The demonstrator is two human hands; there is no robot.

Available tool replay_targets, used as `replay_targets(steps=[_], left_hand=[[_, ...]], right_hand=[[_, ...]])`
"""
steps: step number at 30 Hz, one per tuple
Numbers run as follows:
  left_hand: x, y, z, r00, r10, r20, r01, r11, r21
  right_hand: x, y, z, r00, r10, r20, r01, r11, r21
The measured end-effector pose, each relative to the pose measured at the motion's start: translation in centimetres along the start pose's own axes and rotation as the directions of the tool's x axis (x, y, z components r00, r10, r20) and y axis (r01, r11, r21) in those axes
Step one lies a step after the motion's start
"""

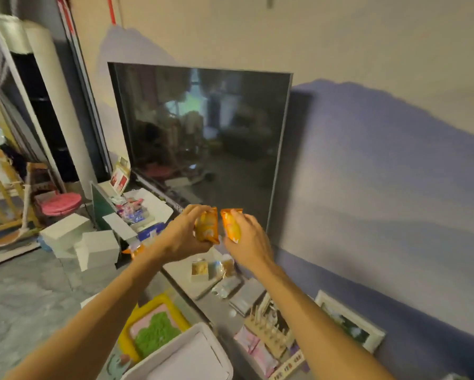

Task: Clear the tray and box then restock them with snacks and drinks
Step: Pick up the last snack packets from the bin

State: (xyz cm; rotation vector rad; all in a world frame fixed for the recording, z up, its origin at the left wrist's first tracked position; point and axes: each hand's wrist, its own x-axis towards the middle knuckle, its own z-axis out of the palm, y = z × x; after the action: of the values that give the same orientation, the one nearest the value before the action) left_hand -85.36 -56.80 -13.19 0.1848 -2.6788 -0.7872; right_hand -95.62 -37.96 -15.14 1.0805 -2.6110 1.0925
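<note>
My left hand [185, 231] grips an orange snack packet [208, 226], held upright in front of the TV's lower edge. Right beside it my right hand [248, 241] holds a second orange snack packet [231, 224]; the two packets nearly touch. Below my hands, on the grey TV bench [181, 272], lie a few small wrapped snacks [212, 268]. Another orange packet [135, 249] shows under my left wrist. A white box [148, 208] with colourful packets inside sits further left on the bench. A white tray or box rim [192, 349] is at the bottom centre.
A large dark TV [203, 138] stands against the wall behind my hands. White foam blocks [85, 242] lie on the floor at left, near a pink cushion [61, 204]. A yellow-framed toy [153, 327], a wooden rack [271, 333] and a picture frame [349, 320] lie lower right.
</note>
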Motion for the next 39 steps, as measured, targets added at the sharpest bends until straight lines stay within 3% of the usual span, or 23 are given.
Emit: replay_targets(steps=[7, 12, 21, 31, 39], left_hand=[[4.6, 10.1, 6.4, 0.961, 0.251, 0.118, -0.246, 0.968, -0.055], [5.5, 18.2, 12.4, 0.885, 0.427, 0.187, -0.406, 0.903, -0.14], [3.2, 35.4, 25.1, 0.739, 0.615, 0.275, -0.537, 0.784, -0.311], [-4.0, 48.6, 40.4, 0.711, 0.561, 0.424, -0.444, 0.826, -0.348], [-7.2, 47.8, 50.2, 0.693, 0.4, 0.6, -0.326, 0.916, -0.233]], right_hand=[[-6.0, 6.0, -9.1, 0.963, 0.206, -0.172, -0.226, 0.968, -0.109], [-13.4, 10.8, -17.2, 0.9, 0.324, -0.292, -0.379, 0.912, -0.155], [-28.9, 19.7, -30.0, 0.755, 0.475, -0.452, -0.595, 0.787, -0.166], [-42.1, 32.1, -39.2, 0.721, 0.545, -0.428, -0.666, 0.716, -0.211], [-47.5, 42.5, -32.8, 0.677, 0.674, -0.296, -0.731, 0.663, -0.163]])
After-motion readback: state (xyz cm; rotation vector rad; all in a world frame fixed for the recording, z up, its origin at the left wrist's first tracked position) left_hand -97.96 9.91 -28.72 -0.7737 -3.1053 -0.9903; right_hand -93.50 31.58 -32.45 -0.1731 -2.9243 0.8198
